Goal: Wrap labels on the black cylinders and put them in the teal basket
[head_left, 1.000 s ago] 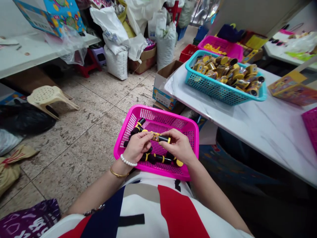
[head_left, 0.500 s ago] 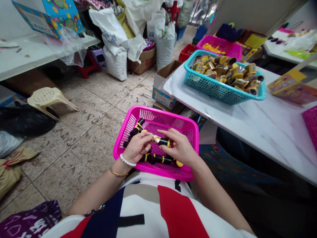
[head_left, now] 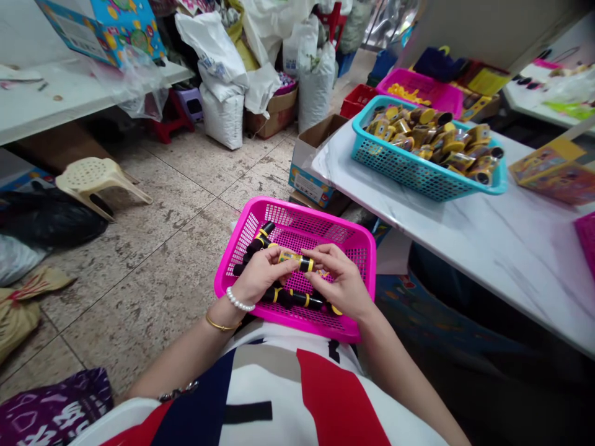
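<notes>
A pink plastic basket [head_left: 297,214] rests on my lap. In it lie several black tubes with yellow bands [head_left: 290,298]. Above the basket I hold one such black and yellow tube [head_left: 297,260] level between both hands. My left hand [head_left: 260,275], with a pearl bracelet at the wrist, pinches its left end. My right hand [head_left: 339,279] grips its right end with the fingers curled round it.
A white marble-look table [head_left: 465,229] stands at the right with a teal basket [head_left: 418,173] full of yellow and black parts. A cardboard box [head_left: 309,167] sits on the floor beside it. White sacks [head_left: 223,93], a beige stool [head_left: 95,179] and another table [head_left: 56,102] stand at the left.
The tube has been turned a little between my fingers, and my right hand has closed more tightly on its right end. The view has shifted slightly.
</notes>
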`<move>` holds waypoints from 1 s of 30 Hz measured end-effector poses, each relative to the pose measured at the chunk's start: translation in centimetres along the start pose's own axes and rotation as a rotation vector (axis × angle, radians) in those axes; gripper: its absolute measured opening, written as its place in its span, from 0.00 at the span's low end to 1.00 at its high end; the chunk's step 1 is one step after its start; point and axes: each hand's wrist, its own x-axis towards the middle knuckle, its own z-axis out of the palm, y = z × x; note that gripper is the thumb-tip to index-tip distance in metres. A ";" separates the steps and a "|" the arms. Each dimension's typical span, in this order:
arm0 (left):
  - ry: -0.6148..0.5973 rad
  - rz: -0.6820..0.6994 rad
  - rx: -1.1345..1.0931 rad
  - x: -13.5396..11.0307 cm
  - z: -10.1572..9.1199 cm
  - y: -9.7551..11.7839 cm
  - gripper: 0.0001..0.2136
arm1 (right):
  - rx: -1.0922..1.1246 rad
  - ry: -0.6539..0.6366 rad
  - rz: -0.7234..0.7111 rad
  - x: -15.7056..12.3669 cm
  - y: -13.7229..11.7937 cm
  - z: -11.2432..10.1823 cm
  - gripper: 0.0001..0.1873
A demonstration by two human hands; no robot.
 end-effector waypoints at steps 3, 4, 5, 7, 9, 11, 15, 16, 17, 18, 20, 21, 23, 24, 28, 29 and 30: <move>-0.011 -0.026 0.020 0.0 0.4 -0.6 0.13 | 0.081 0.011 0.068 -0.7 0.2 0.1 0.26; -0.015 -0.031 0.020 0.0 0.6 -0.8 0.14 | 0.072 0.019 0.068 -0.9 0.2 0.2 0.26; -0.022 -0.039 0.009 0.0 0.7 -1.0 0.14 | 0.042 0.026 0.056 -1.0 0.1 0.2 0.23; -0.042 -0.076 -0.051 0.0 0.7 -1.1 0.16 | -0.047 0.039 0.011 -1.2 0.0 0.1 0.16; -0.069 -0.130 -0.108 0.1 0.5 -1.1 0.17 | -0.112 0.071 -0.034 -1.3 -0.1 -0.1 0.12; -0.096 -0.143 -0.094 0.1 0.2 -1.0 0.17 | -0.126 0.114 -0.053 -1.3 0.0 -0.2 0.11; -0.042 0.090 0.053 0.1 0.2 -1.2 0.13 | 0.138 0.179 0.131 -1.1 1.1 0.6 0.11; 0.002 0.155 0.092 0.1 0.4 -1.3 0.13 | 0.261 0.188 0.219 -0.9 1.4 0.9 0.11; 0.038 0.200 0.130 0.0 0.5 -1.4 0.13 | 0.377 0.189 0.305 -0.8 1.7 1.2 0.12; 0.058 0.226 0.165 0.0 0.6 -1.4 0.13 | 0.467 0.180 0.379 -0.6 1.9 1.4 0.12; 0.048 0.233 0.208 0.0 0.6 -1.4 0.13 | 0.556 0.134 0.470 -0.3 2.0 1.6 0.13; 0.025 0.221 0.201 0.1 0.5 -1.3 0.13 | 0.574 0.102 0.487 -0.2 2.0 1.5 0.13; -0.046 0.146 0.143 0.2 0.2 -1.1 0.12 | 0.603 0.033 0.477 -0.2 2.0 1.2 0.15; -0.082 0.089 0.102 0.3 0.1 -1.0 0.12 | 0.618 -0.002 0.459 -0.3 2.0 1.0 0.17; -0.117 -0.098 -0.093 0.3 0.3 -1.3 0.14 | 0.601 -0.076 0.376 -0.8 2.8 0.7 0.19; -0.120 -0.120 -0.153 0.3 0.4 -1.4 0.14 | 0.597 -0.041 0.361 -1.0 3.1 0.9 0.16; -0.136 -0.139 -0.209 0.2 0.6 -1.5 0.15 | 0.604 0.008 0.351 -1.1 3.4 1.1 0.13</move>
